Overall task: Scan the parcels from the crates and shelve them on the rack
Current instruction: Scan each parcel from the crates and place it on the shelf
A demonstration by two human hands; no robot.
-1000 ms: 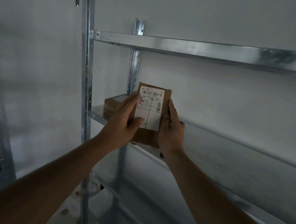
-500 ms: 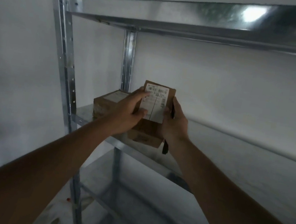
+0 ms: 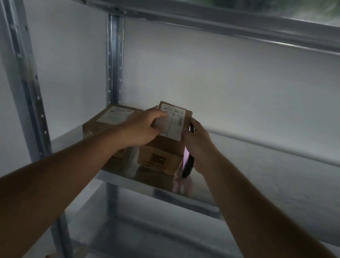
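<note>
So the parcel has gone from being held up in the air a second ago to sitting on the middle shelf of the rack, bottom flat on the metal by the look of it. It landed just beside a second box that was already there at the left end, close enough that they seem to touch, though the left arm hides the gap. The left hand is still draped over the top with fingers curled onto the white label. The right hand presses the parcel's right side while also gripping a dark scanner with a pinkish glow, hanging down toward the shelf. Looks like this one is basically shelved, and letting go is what's left.

The shelf is bare galvanized metal, shiny enough to reflect the cardboard, with plenty of room off to the right. There's another shelf above, one below, perforated uprights, and a plain white wall behind. Lighting is pretty dim.
</note>
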